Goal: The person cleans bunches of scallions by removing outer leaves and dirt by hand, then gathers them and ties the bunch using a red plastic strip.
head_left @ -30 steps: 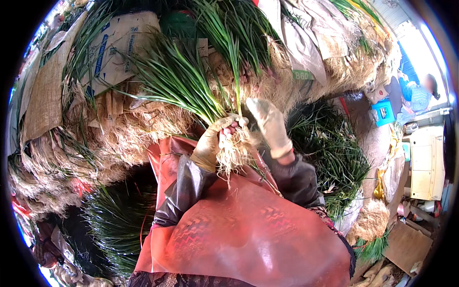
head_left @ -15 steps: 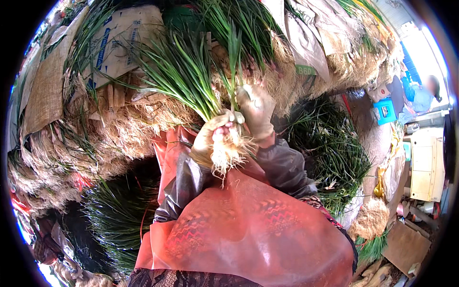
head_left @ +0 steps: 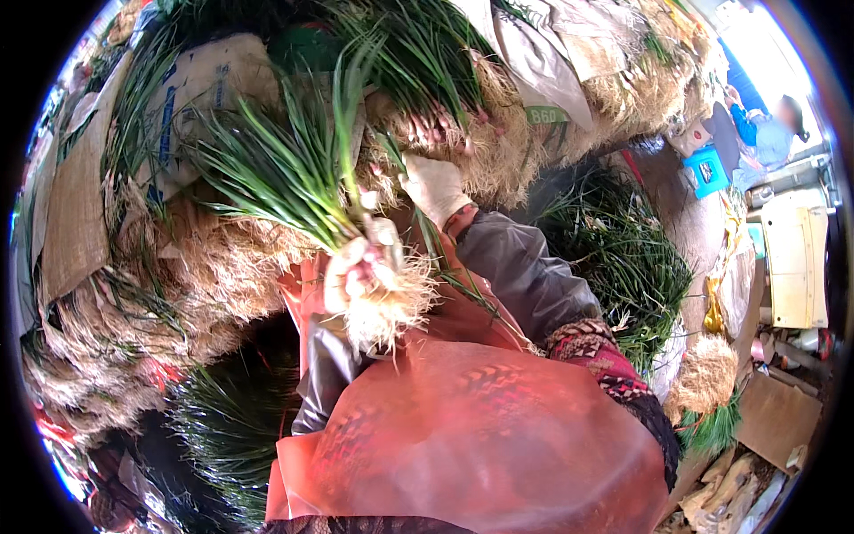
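My gloved left hand is closed around a bunch of scallions. Their green leaves fan up and to the left, and the reddish-white bulbs and pale stringy roots poke out to the right of the fingers. To the right and slightly farther away, my gloved right hand has its fingers curled. Loose green leaves run past those fingers and slant down over my red apron. Whether the fingers grip them is hidden. Heaped scallions with reddish bulbs lie just beyond the right hand.
A long pile of rooted scallions stretches across the far side, partly covered by sacks. More green leaves are heaped on the right and lower left. A person is at the far right near a blue container.
My left hand has moved left and slightly nearer with the scallions. My right hand has come away from the bunch, shifting left and farther off. Loose leaves now slant across my apron.
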Demonstrator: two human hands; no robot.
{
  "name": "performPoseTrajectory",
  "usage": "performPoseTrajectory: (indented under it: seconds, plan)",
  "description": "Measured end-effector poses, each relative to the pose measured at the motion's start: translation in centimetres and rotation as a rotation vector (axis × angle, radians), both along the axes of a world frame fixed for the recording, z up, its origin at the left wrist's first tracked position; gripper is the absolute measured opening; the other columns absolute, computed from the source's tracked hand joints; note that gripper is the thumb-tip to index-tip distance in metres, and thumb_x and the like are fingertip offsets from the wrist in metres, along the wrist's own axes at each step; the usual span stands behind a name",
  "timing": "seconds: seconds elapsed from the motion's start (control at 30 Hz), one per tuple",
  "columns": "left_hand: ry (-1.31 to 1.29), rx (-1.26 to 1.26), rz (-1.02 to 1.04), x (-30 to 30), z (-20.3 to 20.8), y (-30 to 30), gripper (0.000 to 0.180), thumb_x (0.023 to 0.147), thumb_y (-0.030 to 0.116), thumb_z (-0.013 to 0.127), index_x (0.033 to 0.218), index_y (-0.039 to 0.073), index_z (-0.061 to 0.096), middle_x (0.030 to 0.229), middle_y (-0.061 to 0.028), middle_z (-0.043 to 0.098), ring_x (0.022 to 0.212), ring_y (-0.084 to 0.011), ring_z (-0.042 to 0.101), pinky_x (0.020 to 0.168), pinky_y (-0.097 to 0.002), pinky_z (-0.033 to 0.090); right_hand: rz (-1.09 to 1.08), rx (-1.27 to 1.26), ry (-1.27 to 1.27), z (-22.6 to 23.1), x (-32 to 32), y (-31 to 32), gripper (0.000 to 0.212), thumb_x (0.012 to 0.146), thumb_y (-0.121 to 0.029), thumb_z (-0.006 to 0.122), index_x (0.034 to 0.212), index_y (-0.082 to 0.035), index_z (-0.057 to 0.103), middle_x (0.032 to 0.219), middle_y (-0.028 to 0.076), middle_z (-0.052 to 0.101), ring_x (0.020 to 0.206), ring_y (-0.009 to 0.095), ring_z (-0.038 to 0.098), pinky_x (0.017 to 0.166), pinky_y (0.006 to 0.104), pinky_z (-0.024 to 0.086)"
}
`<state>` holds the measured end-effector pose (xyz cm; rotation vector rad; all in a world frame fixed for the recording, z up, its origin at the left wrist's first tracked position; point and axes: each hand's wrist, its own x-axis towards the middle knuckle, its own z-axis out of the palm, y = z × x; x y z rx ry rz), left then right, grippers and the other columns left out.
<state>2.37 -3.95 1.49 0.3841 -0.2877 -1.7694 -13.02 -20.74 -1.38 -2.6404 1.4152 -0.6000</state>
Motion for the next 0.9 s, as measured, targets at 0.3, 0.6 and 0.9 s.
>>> performPoseTrajectory:
  seconds: [0.3,0.6,0.9]
  plan:
    - [-0.036,-0.551,0.206,1.1,13.4,-4.1,0.032,0.081,0.015,0.066,0.107,0.002,0.053,0.090,-0.0107,0.062,0.065,-0.0197,0.060,0.054,-0.0252,0.054,-0.027,0.332,0.387,7.0,-10.0,4.4,0.031,0.087,-0.040,0.054,0.087,-0.011,0.065,0.087,0.012,0.066,0.077,0.028,0.066,0.067,0.0413,0.051]
    - [-0.133,0.101,0.042,-2.1,5.6,-3.4,0.032,0.084,0.010,0.061,0.113,-0.001,0.054,0.087,-0.0057,0.060,0.068,-0.0066,0.056,0.062,-0.0192,0.050,-0.022,0.381,-0.496,7.1,-4.7,-2.6,0.029,0.085,-0.037,0.059,0.084,-0.010,0.067,0.074,0.011,0.066,0.068,0.026,0.064,0.059,0.0367,0.048]
    - [-0.165,0.292,0.045,-4.0,3.5,-3.0,0.020,0.084,0.012,0.061,0.100,0.001,0.060,0.076,-0.0015,0.059,0.058,-0.0065,0.055,0.053,-0.0190,0.049,0.065,-0.158,-0.504,6.9,-1.6,4.4,0.010,0.080,-0.018,0.068,0.084,-0.009,0.066,0.069,0.007,0.062,0.057,0.021,0.060,0.049,0.0323,0.045]
